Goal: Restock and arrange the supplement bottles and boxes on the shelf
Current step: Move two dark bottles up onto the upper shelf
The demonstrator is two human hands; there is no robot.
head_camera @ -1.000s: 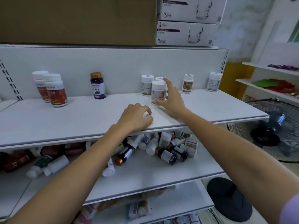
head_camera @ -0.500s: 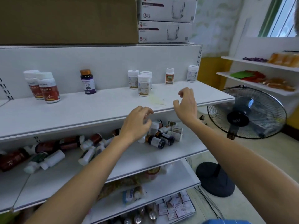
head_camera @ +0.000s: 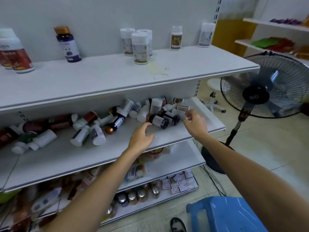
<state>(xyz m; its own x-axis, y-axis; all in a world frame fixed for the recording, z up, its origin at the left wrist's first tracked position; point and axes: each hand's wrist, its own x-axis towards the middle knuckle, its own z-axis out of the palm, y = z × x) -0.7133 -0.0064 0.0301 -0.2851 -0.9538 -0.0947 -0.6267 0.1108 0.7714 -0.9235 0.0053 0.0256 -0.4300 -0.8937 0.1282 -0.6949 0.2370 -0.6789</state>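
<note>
1. Picking step, I'd say: tipped bottles lie heaped at the right end of the middle shelf.
2. Left hand loose and empty beside a dark bottle; right hand curled, can't tell if it's pinching anything.
3. Next: grab one, stand it upright.

The upper shelf carries upright bottles along its back — the middle shelf holds toppled bottles in a heap.
</note>
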